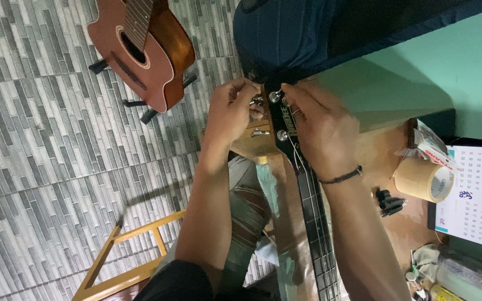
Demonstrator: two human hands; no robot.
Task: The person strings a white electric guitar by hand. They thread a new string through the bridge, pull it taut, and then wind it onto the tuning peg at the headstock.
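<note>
A black guitar headstock (pixel 282 119) with silver tuning pegs lies across a wooden workbench, its dark fretted neck (pixel 314 223) running toward me. My left hand (pixel 229 114) pinches a silver tuning key on the headstock's left edge. My right hand (pixel 319 125) rests on the headstock's right side, fingertips at the top peg, holding a thin string. A black cord bracelet circles my right wrist.
A brown acoustic guitar (pixel 149 47) stands on a black stand over the grey tiled floor. A dark blue padded bag (pixel 308 33) lies beyond the headstock. A tan tape roll (pixel 424 179), black clips (pixel 389 202) and a calendar (pixel 478 195) sit at right. A wooden frame (pixel 124 262) is below left.
</note>
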